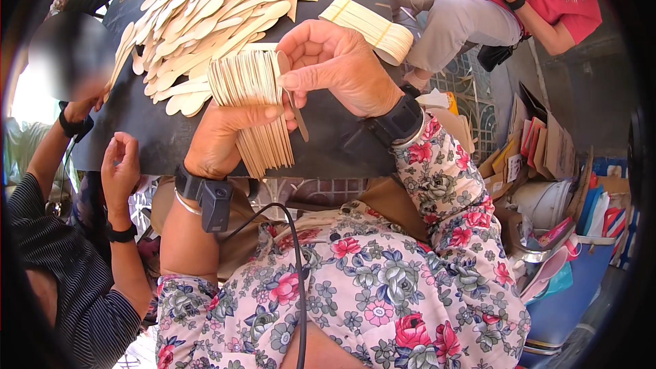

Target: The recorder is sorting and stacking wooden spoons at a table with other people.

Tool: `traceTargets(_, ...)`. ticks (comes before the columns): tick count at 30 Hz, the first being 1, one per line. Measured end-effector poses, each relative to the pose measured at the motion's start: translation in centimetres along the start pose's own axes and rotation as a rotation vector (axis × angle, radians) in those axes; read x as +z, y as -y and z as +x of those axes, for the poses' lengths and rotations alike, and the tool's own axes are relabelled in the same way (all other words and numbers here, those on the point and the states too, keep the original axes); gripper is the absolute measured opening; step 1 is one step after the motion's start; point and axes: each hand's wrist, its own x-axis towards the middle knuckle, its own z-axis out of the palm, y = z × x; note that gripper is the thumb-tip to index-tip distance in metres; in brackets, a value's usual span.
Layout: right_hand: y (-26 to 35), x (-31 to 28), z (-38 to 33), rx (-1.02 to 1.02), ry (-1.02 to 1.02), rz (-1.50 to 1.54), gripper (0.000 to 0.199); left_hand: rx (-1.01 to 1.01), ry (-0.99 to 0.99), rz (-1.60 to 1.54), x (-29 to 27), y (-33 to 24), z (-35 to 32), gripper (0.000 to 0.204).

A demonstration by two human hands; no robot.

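Note:
A thick stack of wooden spoons stands on edge near the front of the dark table. Around its lower middle my left hand is closed, the thumb lying across the front. My right hand pinches at the stack's right end, thumb and fingers on a single wooden spoon that tilts away from the others. Behind the stack a large loose heap of wooden spoons covers the table's left part. Right of it lies a wooden-spoon bundle bound with yellow bands.
At the left a co-worker's hand hovers by the table edge, and the other one reaches the heap. Someone in a pink top sits at the far right. Cardboard pieces and a blue box stand to my right.

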Motion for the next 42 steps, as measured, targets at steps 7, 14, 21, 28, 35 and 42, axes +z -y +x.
traceTargets(7,0.2,0.9,-0.8,-0.043,-0.072,-0.176,0.038,0.072,-0.079,0.037,0.2,0.3,-0.1,0.036)
traceTargets(14,0.2,2.0,-0.9,-0.147,-0.069,-0.124,0.040,0.215,-0.237,0.235,1.4,-0.7,-1.3,0.034)
traceTargets(21,0.2,2.3,-1.2,-0.279,-0.094,-0.331,0.036,0.328,-0.326,0.319,1.2,-0.2,-1.5,0.033)
traceTargets(28,0.5,2.5,-1.3,-0.328,-0.101,-0.508,0.037,0.392,-0.366,0.412,1.7,-0.3,-1.6,0.030)
traceTargets(35,-0.1,2.1,-1.2,-0.431,-0.080,-0.575,0.042,0.326,-0.280,0.367,1.4,-0.8,-1.8,0.033)
traceTargets(42,0.0,2.1,-1.6,-0.281,0.024,-0.400,0.047,0.199,-0.223,0.353,0.3,-0.6,-2.4,0.041)
